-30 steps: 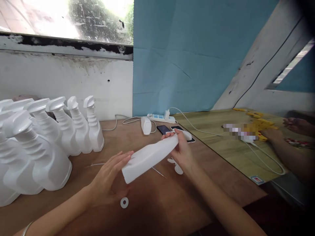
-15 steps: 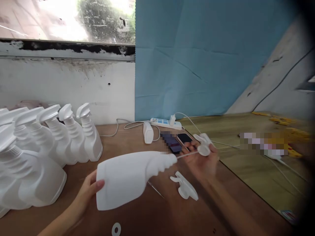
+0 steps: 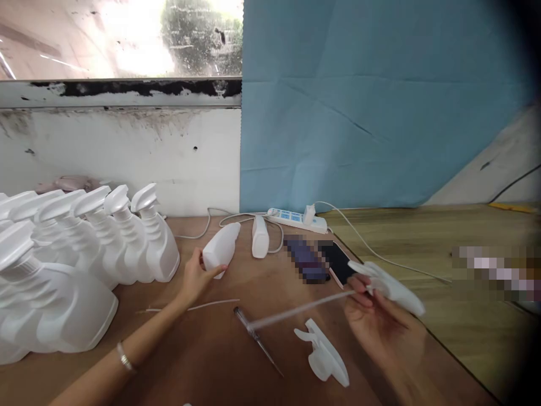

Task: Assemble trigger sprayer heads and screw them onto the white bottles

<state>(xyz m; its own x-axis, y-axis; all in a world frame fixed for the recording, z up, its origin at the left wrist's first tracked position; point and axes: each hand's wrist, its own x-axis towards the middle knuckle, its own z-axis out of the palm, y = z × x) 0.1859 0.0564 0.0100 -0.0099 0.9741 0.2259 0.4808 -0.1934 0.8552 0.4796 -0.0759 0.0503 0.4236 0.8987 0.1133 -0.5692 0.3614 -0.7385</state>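
Observation:
My left hand (image 3: 198,276) grips the base of a white plastic bottle (image 3: 222,246), which leans away over the table with its neck pointing to the back. To the right, my right hand (image 3: 376,318) holds a white spray trigger head (image 3: 395,287). Its long dip tube (image 3: 300,309) sticks out leftward over the table, a little blurred. A second trigger head (image 3: 324,354) lies on the table below that tube. Near the tube's end is a screwdriver (image 3: 258,338) with a clear handle. Another thin tube (image 3: 215,303) lies partly behind my left forearm.
Several white spray bottles (image 3: 160,254) with trigger heads stand packed at the left. At the back are a white bottle-like object (image 3: 260,237), a power strip (image 3: 298,219) and cables. Two phones, one dark-screened (image 3: 340,262), lie near my right hand. The brown table's edge runs down the right.
The trigger head's tube has come out of the bottle neck. My left hand has carried the bottle toward the back, while my right hand has moved right and down with the trigger head.

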